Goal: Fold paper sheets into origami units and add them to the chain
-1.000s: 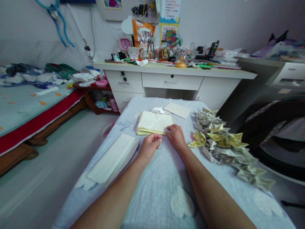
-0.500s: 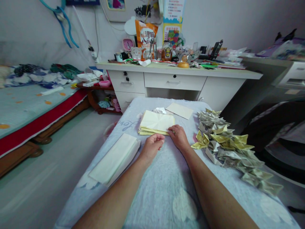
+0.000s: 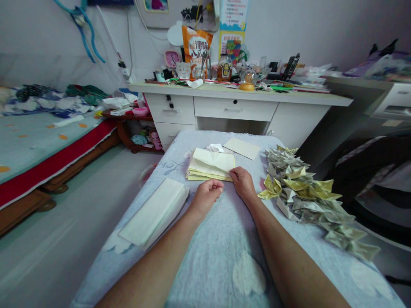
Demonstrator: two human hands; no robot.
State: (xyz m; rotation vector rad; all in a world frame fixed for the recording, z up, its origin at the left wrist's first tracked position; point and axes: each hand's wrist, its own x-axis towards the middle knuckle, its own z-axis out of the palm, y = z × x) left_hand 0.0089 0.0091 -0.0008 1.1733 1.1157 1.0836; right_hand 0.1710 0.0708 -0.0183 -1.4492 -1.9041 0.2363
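From my head camera, I judge that I am at the step of taking the top sheet (image 3: 215,158) off the paper stack (image 3: 208,176) on the cloth-covered table (image 3: 221,256). My right hand (image 3: 242,183) appears to pinch that sheet by its near right corner, thumb and fingers pressed together; the sheet bows up in a crease, while the layers below lie flat. My left hand (image 3: 207,194) is curled closed just in front of the stack's near edge, with no paper visible in it. The next move, I think, calls for a light, steady pinch on one layer alone, so that no second sheet clings.

The sheet lies ahead and to the left of my right fingertips, beyond my left hand. The long folded paper bundle (image 3: 153,212) lies beside my left forearm; the folded paper ingots (image 3: 308,201) are piled well to my right.
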